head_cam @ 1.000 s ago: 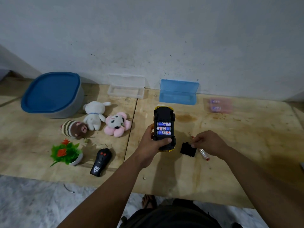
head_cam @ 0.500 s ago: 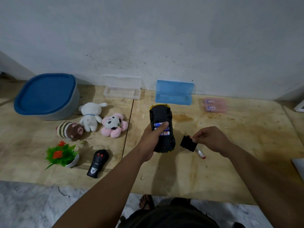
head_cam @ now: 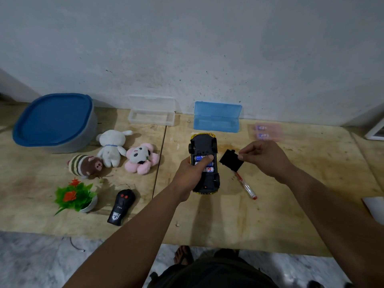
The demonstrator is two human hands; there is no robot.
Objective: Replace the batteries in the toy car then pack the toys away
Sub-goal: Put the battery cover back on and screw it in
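Plywood desk (head_cam: 270,221) against a scuffed grey wall carries the toy car (head_cam: 204,163), upside down near the middle with its batteries (head_cam: 209,169) exposed. Left hand (head_cam: 190,173) grips the car, thumb pressing on the batteries. Right hand (head_cam: 264,157) pinches the black battery cover (head_cam: 231,161) just beside the car, above a screwdriver (head_cam: 246,186). Further left lie a remote (head_cam: 121,206), three plush toys (head_cam: 112,147) and a blue-lidded tub (head_cam: 54,121).

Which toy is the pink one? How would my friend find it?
Start at the big blue-lidded tub on the left by the wall. Three soft toys lie just right of it, and the pink plush is the rightmost, beside the white bunny. Only it has pink petals around a black-and-white face.
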